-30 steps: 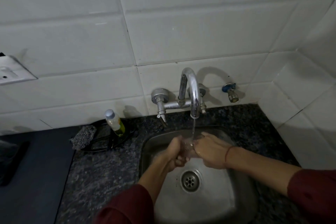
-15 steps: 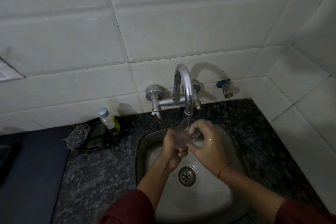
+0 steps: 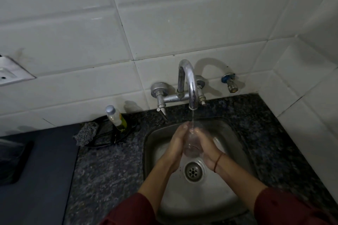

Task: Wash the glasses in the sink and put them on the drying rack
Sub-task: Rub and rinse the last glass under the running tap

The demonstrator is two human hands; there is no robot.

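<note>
A clear drinking glass (image 3: 192,147) is held upright between my two palms over the steel sink (image 3: 230,144). My left hand (image 3: 177,144) presses its left side and my right hand (image 3: 207,147) its right side. A thin stream of water falls from the chrome tap (image 3: 190,86) into the mouth of the glass. The drain (image 3: 193,171) lies just below the hands. No drying rack is in view.
A small soap bottle (image 3: 115,118) stands in a black dish left of the sink, with a grey scrub pad (image 3: 86,133) beside it. Dark granite counter (image 3: 109,170) surrounds the sink. A dark object (image 3: 12,160) sits at the far left. Tiled walls close the back and right.
The glass has turned from a sideways tilt to upright under the stream. Both hands have shifted from gripping around it to pressing flat on its sides.
</note>
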